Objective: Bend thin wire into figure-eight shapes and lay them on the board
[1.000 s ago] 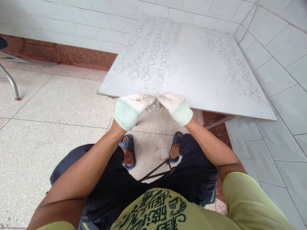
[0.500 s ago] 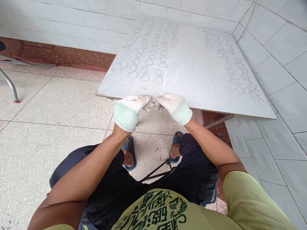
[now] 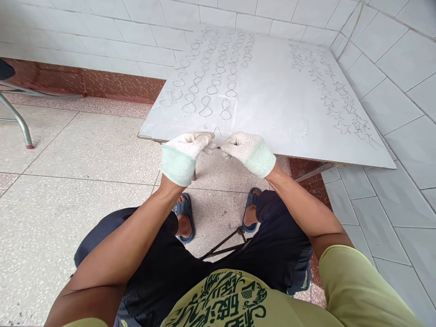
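Between my gloved hands is a thin bent wire (image 3: 218,131), its peak rising above the fingertips in front of the board's near edge. My left hand (image 3: 194,147), in a white glove with a pale green cuff, pinches the wire's left side. On the other side, my right hand (image 3: 240,147), gloved the same way, is closed on the wire with thumb and fingers together. Part of the wire is hidden by the fingers. Just beyond lie figure-eight wire shapes (image 3: 225,109) in rows on the white board (image 3: 272,113).
Star-shaped wires (image 3: 341,127) lie along the board's right side. Tiled walls (image 3: 238,20) stand behind and to the right. A metal chair leg (image 3: 22,125) is at the left on the speckled floor (image 3: 85,150). Below, a dark metal frame (image 3: 226,243) sits between my legs.
My hands have drawn slightly apart, and the wire between them now shows a wider, more open peak. The view has shifted a little.
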{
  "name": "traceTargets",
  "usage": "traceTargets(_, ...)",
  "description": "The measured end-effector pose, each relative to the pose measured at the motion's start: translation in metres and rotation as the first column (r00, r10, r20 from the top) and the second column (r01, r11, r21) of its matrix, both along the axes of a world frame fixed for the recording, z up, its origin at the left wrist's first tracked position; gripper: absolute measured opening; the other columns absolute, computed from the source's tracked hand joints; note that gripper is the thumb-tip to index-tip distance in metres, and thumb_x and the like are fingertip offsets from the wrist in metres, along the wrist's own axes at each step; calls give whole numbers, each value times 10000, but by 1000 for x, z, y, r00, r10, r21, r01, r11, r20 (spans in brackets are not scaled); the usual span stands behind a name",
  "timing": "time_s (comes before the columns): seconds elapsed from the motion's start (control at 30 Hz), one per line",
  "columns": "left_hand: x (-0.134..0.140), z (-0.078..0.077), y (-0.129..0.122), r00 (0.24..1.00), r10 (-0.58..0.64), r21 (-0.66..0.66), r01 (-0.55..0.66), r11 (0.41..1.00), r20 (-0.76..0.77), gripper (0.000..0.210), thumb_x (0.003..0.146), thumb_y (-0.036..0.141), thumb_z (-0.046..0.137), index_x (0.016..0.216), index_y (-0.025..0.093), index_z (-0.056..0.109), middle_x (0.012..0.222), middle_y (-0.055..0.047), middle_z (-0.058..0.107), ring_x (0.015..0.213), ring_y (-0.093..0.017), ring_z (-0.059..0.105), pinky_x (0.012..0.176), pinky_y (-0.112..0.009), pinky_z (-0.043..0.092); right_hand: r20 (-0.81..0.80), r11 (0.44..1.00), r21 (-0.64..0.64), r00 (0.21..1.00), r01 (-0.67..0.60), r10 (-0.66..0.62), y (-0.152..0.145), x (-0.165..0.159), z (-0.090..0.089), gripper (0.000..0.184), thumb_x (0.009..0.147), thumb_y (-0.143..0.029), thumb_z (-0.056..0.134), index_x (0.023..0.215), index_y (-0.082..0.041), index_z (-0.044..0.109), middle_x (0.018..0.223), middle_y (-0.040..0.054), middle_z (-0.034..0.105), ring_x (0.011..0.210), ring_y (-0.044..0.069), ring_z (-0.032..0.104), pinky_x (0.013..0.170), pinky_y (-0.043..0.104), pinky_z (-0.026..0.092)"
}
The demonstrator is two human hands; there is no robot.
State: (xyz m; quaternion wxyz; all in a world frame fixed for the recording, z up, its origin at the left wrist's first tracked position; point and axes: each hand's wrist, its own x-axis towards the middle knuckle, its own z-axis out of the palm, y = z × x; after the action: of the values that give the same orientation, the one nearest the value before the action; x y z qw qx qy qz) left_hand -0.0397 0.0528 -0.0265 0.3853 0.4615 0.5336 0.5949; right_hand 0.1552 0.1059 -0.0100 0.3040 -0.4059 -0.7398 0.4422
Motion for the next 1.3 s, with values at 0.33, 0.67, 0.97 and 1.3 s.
traceTargets(0.33, -5, 3, 15, 992, -124, -84, 125, 989, 12, 297, 921, 461, 908, 893, 172, 847, 837, -100, 845, 744, -199, 772, 745, -315, 639, 80, 999, 41, 997, -8, 4, -8, -3, 1, 344, 1022, -379, 720, 715, -235, 663, 786, -2, 745, 786, 177, 671, 792, 338, 499)
traceTargets(0.67, 8, 10, -1, 996, 26, -56, -22, 998, 85, 280, 921, 451, 836, 800, 206, 775, 816, -56, 826, 762, -177, 756, 819, -304, 624, 17, 999, 45, 1000, 19, -20, -14, -10, -1, 260, 979, -367, 718, 751, -241, 719, 838, 10, 790, 824, 194, 705, 811, 343, 553)
traceTargets(0.97, -3, 8, 8, 996, 35, -28, -33, 999, 79, 333, 874, 516, 857, 830, 198, 770, 797, -55, 794, 677, -159, 689, 721, -302, 566, -176, 963, -256, 984, -84, 39, -3, -7, -5, 315, 1085, -408, 677, 842, -214, 720, 833, 36, 799, 747, 161, 722, 745, 303, 617)
traceTargets(1.3, -7, 3, 11, 999, 6, 19, -7, 1000, 51, 298, 872, 476, 862, 852, 181, 818, 812, -73, 831, 675, -158, 712, 672, -274, 579, -128, 965, -258, 992, -36, 3, -6, -10, 0, 253, 1087, -302, 696, 858, -202, 736, 890, 38, 819, 789, 150, 751, 768, 279, 612)
